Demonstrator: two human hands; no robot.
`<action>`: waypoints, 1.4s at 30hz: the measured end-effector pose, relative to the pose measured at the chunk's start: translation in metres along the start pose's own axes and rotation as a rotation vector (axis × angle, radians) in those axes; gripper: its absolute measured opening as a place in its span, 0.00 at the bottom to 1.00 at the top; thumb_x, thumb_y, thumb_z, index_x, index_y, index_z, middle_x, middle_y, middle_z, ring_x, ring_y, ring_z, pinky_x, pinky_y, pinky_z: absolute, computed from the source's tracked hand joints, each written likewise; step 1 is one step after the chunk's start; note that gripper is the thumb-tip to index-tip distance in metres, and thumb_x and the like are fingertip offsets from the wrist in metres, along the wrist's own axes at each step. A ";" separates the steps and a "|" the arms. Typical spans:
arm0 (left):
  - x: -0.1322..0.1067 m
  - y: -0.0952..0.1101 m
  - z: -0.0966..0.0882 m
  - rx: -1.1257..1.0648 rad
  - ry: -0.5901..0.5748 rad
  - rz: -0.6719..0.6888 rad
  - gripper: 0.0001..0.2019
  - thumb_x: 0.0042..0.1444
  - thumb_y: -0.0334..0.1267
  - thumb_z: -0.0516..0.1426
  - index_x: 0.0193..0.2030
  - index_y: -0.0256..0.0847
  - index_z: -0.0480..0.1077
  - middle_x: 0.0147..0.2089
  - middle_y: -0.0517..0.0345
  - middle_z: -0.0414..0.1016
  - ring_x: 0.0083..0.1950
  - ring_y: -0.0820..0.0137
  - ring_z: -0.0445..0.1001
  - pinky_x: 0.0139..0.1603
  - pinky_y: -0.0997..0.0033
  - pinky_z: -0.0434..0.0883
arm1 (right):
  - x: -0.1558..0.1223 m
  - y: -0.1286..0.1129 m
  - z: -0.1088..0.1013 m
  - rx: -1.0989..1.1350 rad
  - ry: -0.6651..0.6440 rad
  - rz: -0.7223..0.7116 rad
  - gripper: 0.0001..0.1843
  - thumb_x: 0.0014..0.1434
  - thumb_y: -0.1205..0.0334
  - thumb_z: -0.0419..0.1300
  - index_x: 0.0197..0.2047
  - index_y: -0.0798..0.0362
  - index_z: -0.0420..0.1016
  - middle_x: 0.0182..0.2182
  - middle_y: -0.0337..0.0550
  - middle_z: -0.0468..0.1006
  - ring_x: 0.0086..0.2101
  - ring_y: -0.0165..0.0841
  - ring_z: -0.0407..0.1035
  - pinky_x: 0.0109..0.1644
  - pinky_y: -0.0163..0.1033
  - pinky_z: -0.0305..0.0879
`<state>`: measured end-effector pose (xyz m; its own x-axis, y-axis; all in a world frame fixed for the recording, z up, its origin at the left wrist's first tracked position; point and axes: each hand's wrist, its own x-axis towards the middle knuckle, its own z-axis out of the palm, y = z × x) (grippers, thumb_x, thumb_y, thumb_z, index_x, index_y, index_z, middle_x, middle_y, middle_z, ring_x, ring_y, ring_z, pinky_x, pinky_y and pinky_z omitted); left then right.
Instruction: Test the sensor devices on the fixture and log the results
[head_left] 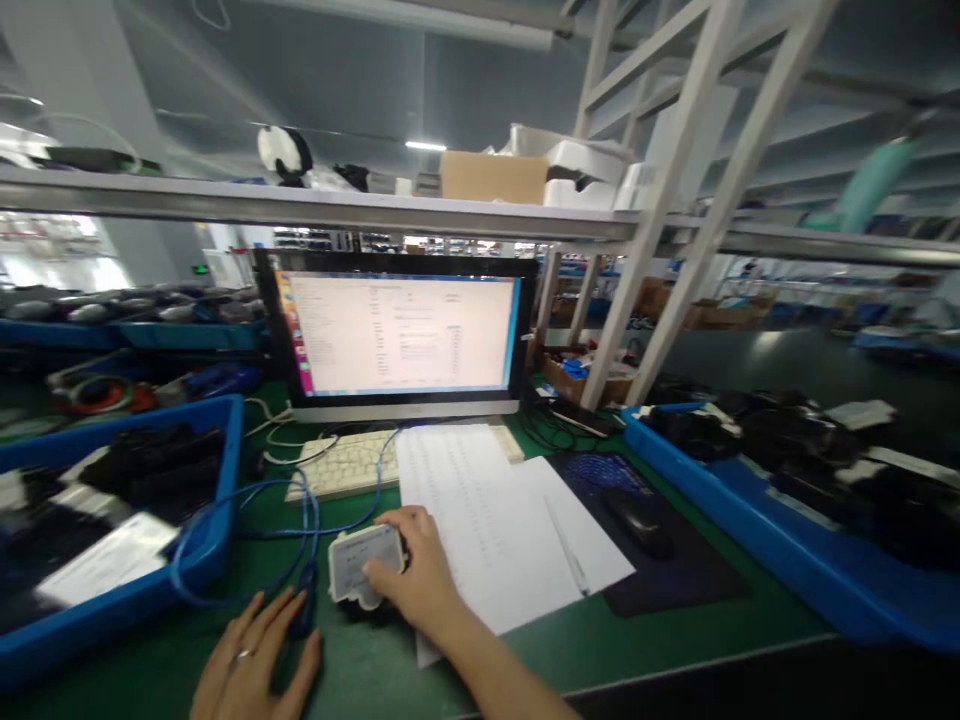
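My right hand (416,575) is closed around a small white box-like device (364,562) on the green mat, thumb on its face and fingers over its far edge. A blue cable (304,520) runs from beside the device back toward the keyboard. My left hand (251,660) lies at the near edge with fingers stretched out, touching the dark plug end of that cable; a ring shows on one finger.
A lit monitor (397,335) stands behind a white keyboard (352,462). Printed sheets (487,520) lie right of my hand, then a black mouse (637,520) on a dark pad. Blue trays of dark parts sit at left (217,490) and right (750,520).
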<state>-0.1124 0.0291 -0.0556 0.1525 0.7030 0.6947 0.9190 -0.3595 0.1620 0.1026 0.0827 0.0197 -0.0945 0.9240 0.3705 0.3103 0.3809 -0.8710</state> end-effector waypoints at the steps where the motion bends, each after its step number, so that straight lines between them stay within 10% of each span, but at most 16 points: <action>1: 0.003 0.008 -0.006 0.043 -0.020 -0.008 0.18 0.54 0.46 0.52 0.51 0.48 0.68 0.50 0.56 0.74 0.56 0.57 0.68 0.54 0.54 0.67 | 0.000 0.001 0.000 0.006 -0.003 -0.010 0.25 0.40 0.75 0.63 0.44 0.50 0.72 0.41 0.42 0.66 0.44 0.36 0.63 0.50 0.42 0.61; 8: 0.014 0.039 -0.019 0.146 -0.005 -0.134 0.17 0.57 0.45 0.52 0.50 0.42 0.68 0.51 0.53 0.73 0.58 0.57 0.66 0.56 0.53 0.65 | -0.001 0.008 0.000 -0.011 -0.005 -0.084 0.20 0.46 0.69 0.60 0.45 0.49 0.71 0.42 0.43 0.67 0.45 0.38 0.63 0.51 0.44 0.62; 42: 0.013 0.045 -0.020 0.117 -0.005 -0.253 0.23 0.57 0.44 0.51 0.58 0.38 0.60 0.55 0.47 0.69 0.60 0.56 0.64 0.57 0.54 0.65 | 0.003 0.012 0.007 0.010 -0.048 -0.063 0.19 0.48 0.64 0.60 0.46 0.48 0.71 0.44 0.44 0.67 0.45 0.40 0.63 0.49 0.43 0.62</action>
<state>-0.0764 0.0099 -0.0258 -0.0860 0.7643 0.6391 0.9639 -0.0986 0.2475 0.0995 0.0902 0.0078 -0.1586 0.8988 0.4086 0.2933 0.4381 -0.8497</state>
